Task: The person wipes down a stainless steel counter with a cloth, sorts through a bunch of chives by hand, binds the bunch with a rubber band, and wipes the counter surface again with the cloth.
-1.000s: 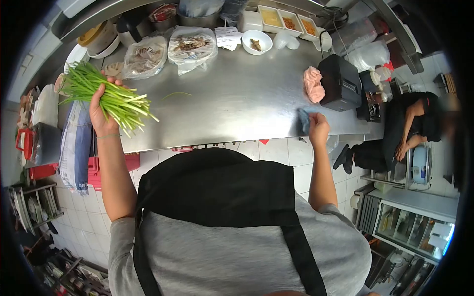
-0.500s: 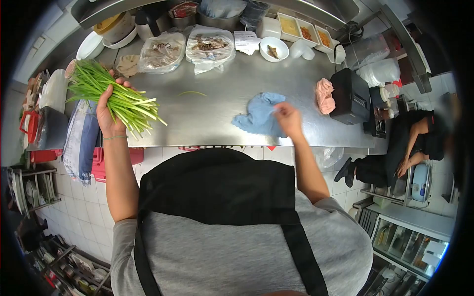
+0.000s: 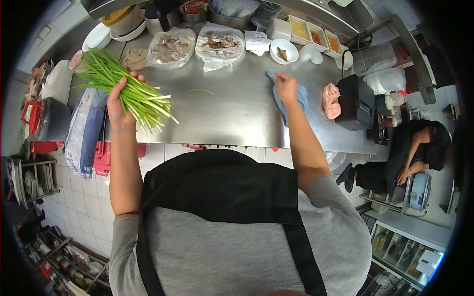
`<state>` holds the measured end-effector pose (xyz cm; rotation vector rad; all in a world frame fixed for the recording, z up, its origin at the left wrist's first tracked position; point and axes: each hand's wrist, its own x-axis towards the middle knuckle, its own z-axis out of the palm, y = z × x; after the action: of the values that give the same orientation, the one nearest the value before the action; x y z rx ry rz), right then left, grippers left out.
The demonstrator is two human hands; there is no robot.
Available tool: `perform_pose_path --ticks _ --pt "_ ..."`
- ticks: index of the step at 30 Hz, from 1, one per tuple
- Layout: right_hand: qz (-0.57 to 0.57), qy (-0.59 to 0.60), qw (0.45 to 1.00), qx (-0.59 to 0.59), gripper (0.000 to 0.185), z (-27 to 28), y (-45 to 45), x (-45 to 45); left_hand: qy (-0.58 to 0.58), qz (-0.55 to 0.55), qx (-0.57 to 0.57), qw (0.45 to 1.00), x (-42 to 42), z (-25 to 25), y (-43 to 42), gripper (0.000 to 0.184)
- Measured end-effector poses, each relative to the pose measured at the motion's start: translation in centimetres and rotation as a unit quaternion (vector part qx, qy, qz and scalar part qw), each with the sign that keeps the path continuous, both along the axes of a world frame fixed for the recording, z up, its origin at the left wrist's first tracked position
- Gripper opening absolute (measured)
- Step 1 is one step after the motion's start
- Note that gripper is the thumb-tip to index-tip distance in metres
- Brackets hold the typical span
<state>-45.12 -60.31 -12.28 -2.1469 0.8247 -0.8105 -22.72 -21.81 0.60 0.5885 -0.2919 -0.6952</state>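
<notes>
My left hand (image 3: 122, 106) is wrapped round a bunch of green chives (image 3: 116, 81), raised over the left side of the steel counter (image 3: 217, 116). The pale cut ends point right and toward me; the leafy tips fan out to the far left. On the counter's right half, my right hand (image 3: 286, 89) has its fingers closed on a blue cloth (image 3: 302, 97), which lies bunched under the hand and wrist. A single green blade (image 3: 201, 91) lies on the steel between my hands.
Along the back stand two plastic-wrapped dishes (image 3: 170, 47) (image 3: 219, 43), a white bowl (image 3: 284, 51) and white containers of chopped food (image 3: 316, 38). A pink cloth (image 3: 331, 100) lies beside a black machine (image 3: 354, 102). Another person (image 3: 419, 148) is at the far right.
My right hand has moved forward and closed on the blue cloth, which has shifted right and bunched up. My left hand still holds the chives; the whole view has shifted slightly.
</notes>
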Motion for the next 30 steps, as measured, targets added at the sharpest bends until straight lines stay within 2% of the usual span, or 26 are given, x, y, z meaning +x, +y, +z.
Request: perform_pose_path --ticks 3,6,9,10,11,12,13,14,16,18,20,21,22,23,24,25,27,29,30 --pt "-0.092 -0.133 0.987 0.012 0.017 0.3 0.4 4.1 0.002 0.006 0.006 1.000 -0.1 -0.2 0.0 0.047" --pt "-0.014 -0.031 0.968 -0.247 0.020 -1.6 1.1 6.6 0.000 0.002 0.006 1.000 -0.3 -0.2 0.2 0.047" --pt "0.077 0.007 0.948 -0.308 0.025 -2.4 3.2 7.7 -0.001 0.005 0.006 1.000 -0.5 -0.1 0.4 0.047" --pt "0.114 0.001 0.984 -0.136 0.028 -1.2 4.3 7.1 0.002 0.003 0.004 1.000 -0.5 -0.1 0.5 0.047" --pt "0.146 -0.005 0.988 0.039 0.031 0.1 5.2 6.1 0.004 0.001 0.000 1.000 -0.6 -0.1 0.6 0.047" --pt "0.174 -0.011 0.962 0.212 0.033 1.7 6.1 5.2 0.004 0.005 0.003 1.000 -0.6 -0.1 0.6 0.047" --pt "0.159 -0.092 0.915 0.358 0.035 2.6 5.8 3.9 0.005 0.011 0.005 1.000 -0.7 -0.1 0.7 0.047" --pt "0.141 -0.169 0.841 0.494 0.038 3.7 4.8 2.1 0.006 0.017 0.008 1.000 -0.9 -0.1 0.9 0.046" --pt "0.134 -0.247 0.803 0.526 0.040 7.0 2.8 -2.1 0.006 0.019 -0.002 1.000 -1.2 0.0 1.1 0.047" --pt "0.077 -0.251 0.832 0.489 0.040 7.3 -1.3 -5.6 0.005 0.020 -0.006 1.000 -1.6 0.0 1.2 0.047" --pt "-0.002 -0.234 0.871 0.432 0.035 5.0 -5.5 -7.7 0.004 0.023 -0.009 1.000 -2.0 0.0 1.3 0.047" --pt "-0.024 -0.130 0.953 0.273 0.035 2.1 -6.6 -8.1 0.006 0.027 -0.007 1.000 -2.4 -0.1 1.3 0.047" --pt "-0.045 -0.020 0.993 0.103 0.035 -1.4 -7.6 -8.5 0.008 0.030 -0.005 0.999 -2.8 -0.1 1.3 0.047" --pt "-0.064 0.090 0.991 -0.071 0.035 -3.1 -8.2 -8.6 0.010 0.035 -0.002 0.999 -3.0 -0.1 1.4 0.048" --pt "-0.054 0.131 0.957 -0.254 0.038 -3.4 -6.0 -7.3 0.004 0.036 -0.001 0.999 -3.3 -0.1 1.5 0.047" --pt "-0.032 0.137 0.914 -0.380 0.037 -3.7 -4.5 -6.0 -0.001 0.037 -0.001 0.999 -3.7 -0.2 1.6 0.047" --pt "-0.018 0.109 0.937 -0.332 0.036 -3.4 -2.4 -2.7 -0.002 0.042 -0.001 0.999 -4.5 -0.3 1.5 0.047" --pt "0.001 0.134 0.949 -0.285 0.040 -2.9 -0.8 0.0 0.009 0.044 -0.001 0.999 -5.4 -0.2 1.5 0.046" --pt "0.059 0.195 0.928 -0.313 0.043 -1.9 0.5 1.2 0.012 0.049 -0.002 0.999 -5.8 0.0 1.6 0.046"
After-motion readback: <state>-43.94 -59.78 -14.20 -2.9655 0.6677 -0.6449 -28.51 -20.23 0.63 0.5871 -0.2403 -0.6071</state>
